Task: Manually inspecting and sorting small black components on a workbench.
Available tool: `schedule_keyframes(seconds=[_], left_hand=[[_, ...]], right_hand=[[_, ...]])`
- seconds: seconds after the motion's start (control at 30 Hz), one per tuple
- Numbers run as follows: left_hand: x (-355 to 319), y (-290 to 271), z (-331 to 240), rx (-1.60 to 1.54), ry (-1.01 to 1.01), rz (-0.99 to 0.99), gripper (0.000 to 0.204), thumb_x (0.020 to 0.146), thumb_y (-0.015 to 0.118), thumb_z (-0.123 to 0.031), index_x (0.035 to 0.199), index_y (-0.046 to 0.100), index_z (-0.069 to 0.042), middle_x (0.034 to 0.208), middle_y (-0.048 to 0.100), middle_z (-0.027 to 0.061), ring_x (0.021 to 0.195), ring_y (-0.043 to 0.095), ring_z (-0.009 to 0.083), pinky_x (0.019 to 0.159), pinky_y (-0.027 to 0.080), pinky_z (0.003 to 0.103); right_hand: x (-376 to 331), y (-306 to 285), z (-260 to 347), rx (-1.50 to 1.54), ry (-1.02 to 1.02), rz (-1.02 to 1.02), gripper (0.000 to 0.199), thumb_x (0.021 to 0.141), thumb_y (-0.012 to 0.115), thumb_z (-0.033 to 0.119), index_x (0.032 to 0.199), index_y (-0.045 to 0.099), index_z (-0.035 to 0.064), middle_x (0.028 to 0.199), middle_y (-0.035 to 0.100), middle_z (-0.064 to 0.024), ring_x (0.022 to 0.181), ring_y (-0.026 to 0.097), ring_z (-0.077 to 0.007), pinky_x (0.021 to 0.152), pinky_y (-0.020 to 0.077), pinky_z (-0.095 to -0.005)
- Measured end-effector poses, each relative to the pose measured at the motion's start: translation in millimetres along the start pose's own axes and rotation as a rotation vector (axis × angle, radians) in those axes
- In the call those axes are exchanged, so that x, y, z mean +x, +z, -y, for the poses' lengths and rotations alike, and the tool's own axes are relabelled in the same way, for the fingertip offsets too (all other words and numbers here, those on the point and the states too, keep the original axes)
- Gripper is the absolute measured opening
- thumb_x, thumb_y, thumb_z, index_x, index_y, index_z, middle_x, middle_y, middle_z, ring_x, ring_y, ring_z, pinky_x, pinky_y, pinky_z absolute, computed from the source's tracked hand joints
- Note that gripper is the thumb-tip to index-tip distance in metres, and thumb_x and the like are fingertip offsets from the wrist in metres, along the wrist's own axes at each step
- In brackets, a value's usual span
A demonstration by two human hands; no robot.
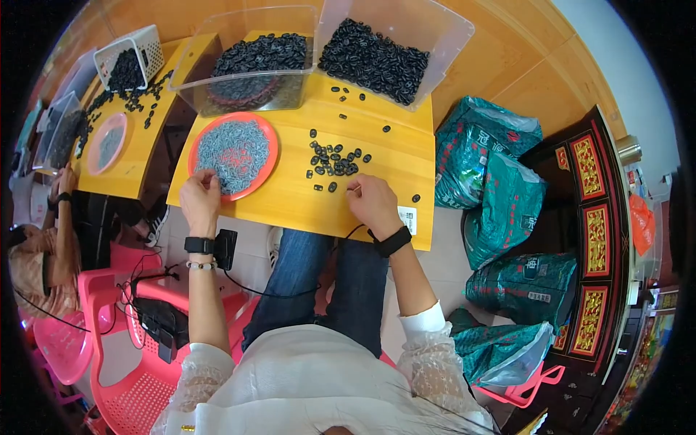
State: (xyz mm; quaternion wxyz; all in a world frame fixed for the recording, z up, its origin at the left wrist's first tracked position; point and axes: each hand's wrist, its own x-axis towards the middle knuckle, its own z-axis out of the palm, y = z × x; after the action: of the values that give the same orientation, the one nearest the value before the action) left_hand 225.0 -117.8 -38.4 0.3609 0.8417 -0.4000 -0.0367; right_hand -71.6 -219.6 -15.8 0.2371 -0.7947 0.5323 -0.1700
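My left hand (201, 194) is at the near-left rim of a round red plate (273, 154) heaped with small grey screws (233, 148). Its fingers are pinched together over the screws; whatever is between them is too small to tell. Over the table's front part, my right hand (373, 204) has its fingers curled in, and what they hold, if anything, is hidden. Just beyond it lies a loose group of small black oval pieces (338, 159), each with two holes. One more black piece (415, 198) lies to the right of that hand.
Two clear plastic bins (250, 99) (446, 43) of black pieces stand at the back of the yellow table (290, 199). Teal sacks (507, 210) line the right side. At left, a person (54, 254) sits at another table with a white basket (154, 54).
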Motion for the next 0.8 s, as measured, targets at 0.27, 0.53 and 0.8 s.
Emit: schedule_keyframes(seconds=[0.27, 0.53, 0.8], left_hand=[[-4, 3, 4, 0.098, 0.025, 0.013, 0.015, 0.081, 0.063, -0.013, 0.09, 0.069, -0.002, 0.07, 0.065, 0.0134, 0.064, 0.064, 0.0239, 0.059, 0.048, 0.033], [-7, 2, 1, 0.04, 0.109, 0.008, 0.017, 0.082, 0.061, -0.01, 0.095, 0.067, -0.002, 0.075, 0.064, 0.0124, 0.065, 0.062, 0.0197, 0.061, 0.047, 0.031], [-60, -7, -41, -0.533, 0.121, 0.046, 0.011, 0.086, 0.062, -0.008, 0.094, 0.065, -0.001, 0.075, 0.056, -0.0012, 0.066, 0.047, 0.0063, 0.059, 0.04, 0.022]], right_hand=[[3, 12, -7, -0.027, 0.005, -0.01, 0.015, 0.075, 0.058, 0.012, 0.085, 0.066, 0.0041, 0.079, 0.066, -0.014, 0.076, 0.063, -0.031, 0.068, 0.05, -0.0396], [-13, -22, -22, 0.162, -0.012, -0.11, 0.016, 0.079, 0.06, 0.012, 0.088, 0.065, -0.0005, 0.076, 0.065, -0.0177, 0.069, 0.062, -0.029, 0.063, 0.0485, -0.0361], [37, -137, 21, 0.215, -0.045, -0.016, 0.028, 0.086, 0.065, 0.024, 0.096, 0.062, -0.0026, 0.066, 0.055, 0.0004, 0.056, 0.05, -0.0061, 0.048, 0.0454, -0.0216]])
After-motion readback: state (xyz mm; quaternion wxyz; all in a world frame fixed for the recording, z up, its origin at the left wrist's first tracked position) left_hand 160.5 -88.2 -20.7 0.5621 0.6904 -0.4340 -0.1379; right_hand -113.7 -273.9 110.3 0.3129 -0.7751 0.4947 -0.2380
